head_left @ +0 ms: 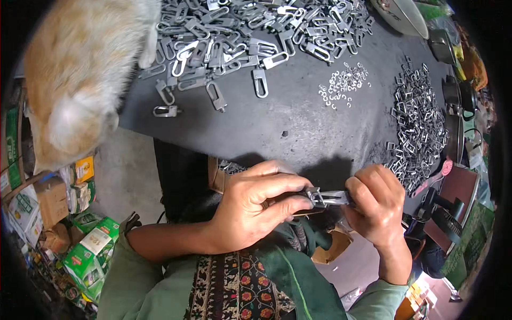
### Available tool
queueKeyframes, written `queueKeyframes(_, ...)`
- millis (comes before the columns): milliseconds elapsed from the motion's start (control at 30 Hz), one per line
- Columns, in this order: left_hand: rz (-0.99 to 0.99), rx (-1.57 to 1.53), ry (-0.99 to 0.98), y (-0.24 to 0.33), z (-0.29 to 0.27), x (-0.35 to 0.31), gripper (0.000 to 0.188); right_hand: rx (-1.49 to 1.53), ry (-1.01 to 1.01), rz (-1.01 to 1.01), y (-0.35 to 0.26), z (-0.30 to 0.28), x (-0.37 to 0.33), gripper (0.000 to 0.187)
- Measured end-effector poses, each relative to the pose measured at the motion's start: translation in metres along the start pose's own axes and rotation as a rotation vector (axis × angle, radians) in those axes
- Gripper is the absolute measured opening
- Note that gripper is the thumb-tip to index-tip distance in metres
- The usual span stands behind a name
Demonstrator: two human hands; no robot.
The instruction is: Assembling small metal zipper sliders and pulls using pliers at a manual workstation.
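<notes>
Above my lap, in front of the table edge, my two hands meet. My left hand (264,205) is closed, its thumb and fingers pinching a small metal clip (316,197). My right hand (376,202) makes a fist around a tapered grey metal tool (337,198) that looks like pliers, its handles hidden in the palm. The tool's tip touches the clip. On the dark table (234,128) beyond lie a big heap of grey looped metal clips (213,53), a scatter of tiny open rings (344,84) and a pile of small metal buckle frames (418,122).
An orange and white cat (85,74) lies over the table's left side, its head hanging off the edge. A pale bowl (401,17) stands at the far right. Green cartons (93,256) sit on the floor at left. A pink perforated spoon (446,168) is at right.
</notes>
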State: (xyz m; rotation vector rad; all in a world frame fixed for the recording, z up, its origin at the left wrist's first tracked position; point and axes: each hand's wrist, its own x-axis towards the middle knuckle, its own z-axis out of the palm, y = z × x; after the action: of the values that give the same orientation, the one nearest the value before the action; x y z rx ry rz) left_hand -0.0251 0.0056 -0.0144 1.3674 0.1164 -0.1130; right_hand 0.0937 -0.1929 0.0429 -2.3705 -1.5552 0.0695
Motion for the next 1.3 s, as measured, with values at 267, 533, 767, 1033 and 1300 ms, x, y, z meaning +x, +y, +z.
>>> queueKeyframes(267,0.386,1.025,0.222,0.031,-0.05,0.021,0.042,-0.101,-0.123,0.083,-0.011,-0.006,-0.027,0.032)
queueKeyframes(533,0.631,1.514,0.17,0.025,-0.103,0.127,0.022,-0.131,-0.128,0.345,-0.021,0.009,-0.049,0.039)
queueKeyframes(767,0.719,1.337,0.35,0.013,-0.079,0.128,0.023,-0.303,0.29,0.617,0.063,0.014,-0.101,0.024)
queueKeyframes(1033,0.197,0.04,0.243,0.048,-0.085,0.069,0.018,-0.468,0.096,0.618,0.103,0.024,-0.09,0.034)
queueKeyframes(1300,-0.141,-0.902,-0.237,0.007,-0.053,0.019,0.027,-0.47,-0.111,0.761,0.11,0.013,-0.087,0.039)
